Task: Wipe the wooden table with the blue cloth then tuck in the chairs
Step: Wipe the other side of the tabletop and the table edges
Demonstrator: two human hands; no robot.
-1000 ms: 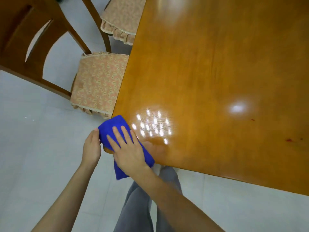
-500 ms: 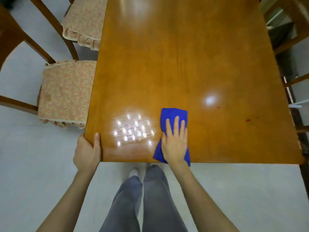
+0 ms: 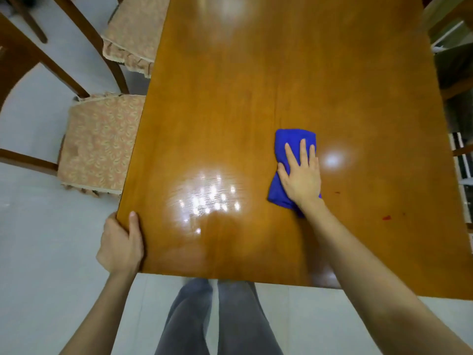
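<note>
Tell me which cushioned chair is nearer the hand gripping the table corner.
The lower chair, just above the left hand; the other chair sits farther up the table edge.

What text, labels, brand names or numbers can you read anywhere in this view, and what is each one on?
None can be read.
The wooden table shows only glare and small red marks, no lettering.
The blue cloth under the right hand shows no tag or logo.
The chair cushion has a leaf pattern, no words.
The clutter at the right edge is too blurred to tell.
</note>
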